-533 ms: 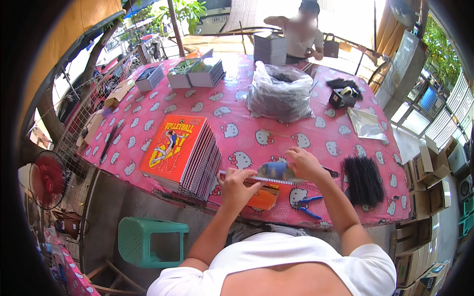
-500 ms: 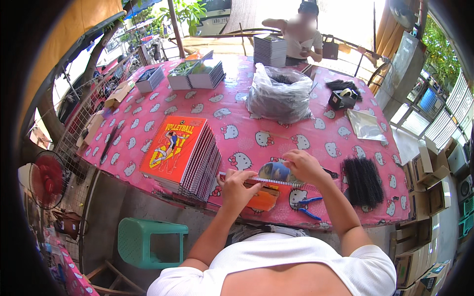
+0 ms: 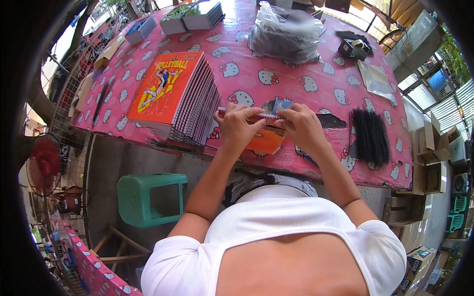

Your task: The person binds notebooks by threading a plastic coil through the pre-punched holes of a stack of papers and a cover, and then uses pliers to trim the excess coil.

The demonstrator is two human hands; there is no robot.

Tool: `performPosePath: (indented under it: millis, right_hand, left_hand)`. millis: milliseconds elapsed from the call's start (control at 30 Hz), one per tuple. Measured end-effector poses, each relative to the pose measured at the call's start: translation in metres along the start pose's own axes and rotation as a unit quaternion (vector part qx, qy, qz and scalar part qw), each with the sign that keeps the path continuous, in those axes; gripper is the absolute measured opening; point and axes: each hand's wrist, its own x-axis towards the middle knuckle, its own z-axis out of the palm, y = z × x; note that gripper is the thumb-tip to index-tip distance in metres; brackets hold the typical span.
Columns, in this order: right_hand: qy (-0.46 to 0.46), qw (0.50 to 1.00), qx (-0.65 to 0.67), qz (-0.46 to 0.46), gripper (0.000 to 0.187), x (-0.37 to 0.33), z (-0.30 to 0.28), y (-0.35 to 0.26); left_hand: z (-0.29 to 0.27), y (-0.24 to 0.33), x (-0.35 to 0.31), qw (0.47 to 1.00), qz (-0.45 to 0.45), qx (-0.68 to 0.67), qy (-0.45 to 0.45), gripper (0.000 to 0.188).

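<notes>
Both my hands are at an orange-covered notebook [image 3: 265,142], opened out so that its bound edge runs crosswise between them. My left hand [image 3: 239,123] pinches the left part of that edge, thumb and fingers closed. On the right part, my right hand [image 3: 302,126] has its fingers bent and pressed to the edge, close to the left. A bluish picture page [image 3: 277,106] shows beyond the fingers. Blue-handled pliers [image 3: 310,159] lie mostly hidden beside my right forearm. Left of my hands stands a tall stack of orange spiral notebooks [image 3: 165,93].
A bundle of black plastic coils [image 3: 369,135] lies at right. Farther back are a clear bag [image 3: 286,37] of dark material, a black tape dispenser [image 3: 354,48] and a clear plastic packet [image 3: 377,84]. More notebooks [image 3: 192,19] stand far left. A green stool [image 3: 150,190] is below the table's edge.
My right hand has come left and down onto the notebook's edge, near my left hand, which stays put. The view has tilted downward, and the person across the table is mostly out of it.
</notes>
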Motion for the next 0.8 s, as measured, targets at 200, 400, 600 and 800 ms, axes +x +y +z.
performPosePath:
  millis: [200, 400, 600, 800]
  right_hand:
    - [-0.047, 0.997, 0.01, 0.06, 0.021, 0.001, 0.002, -0.001]
    - [-0.093, 0.994, -0.049, 0.036, 0.024, -0.001, -0.024, -0.014]
    - [-0.367, 0.92, -0.107, 0.08, 0.041, 0.027, -0.021, -0.009]
    - [-0.312, 0.947, -0.06, 0.053, 0.042, 0.033, -0.033, -0.033]
  left_hand:
    - [0.002, 0.002, -0.002, 1.0, -0.019, 0.001, -0.006, 0.025]
    - [0.002, 0.0, -0.008, 1.0, -0.004, -0.026, 0.01, 0.025]
    - [0.009, 0.003, -0.007, 0.995, 0.056, -0.057, 0.052, 0.026]
    - [-0.003, 0.003, -0.008, 0.998, 0.026, -0.049, 0.044, 0.029]
